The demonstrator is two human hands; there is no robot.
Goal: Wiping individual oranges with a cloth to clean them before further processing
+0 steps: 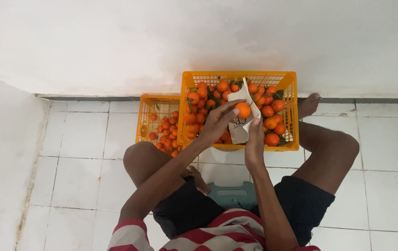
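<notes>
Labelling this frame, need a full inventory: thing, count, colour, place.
large orange plastic crate: one, orange, against the wall, ahead of the person
small orange plastic crate: one, orange, left of the large crate, touching it
round orange fruits in large crate: many, orange, some green leaves among them
round orange fruits in small crate: many, orange, smaller-looking
single orange fruit: one, orange, held over the large crate
white cloth: one, white, around the held fruit
teal low stool: one, teal, under the person
white tiled floor: white
white wall: white
left hand: grips the fruit
right hand: holds the cloth
</notes>
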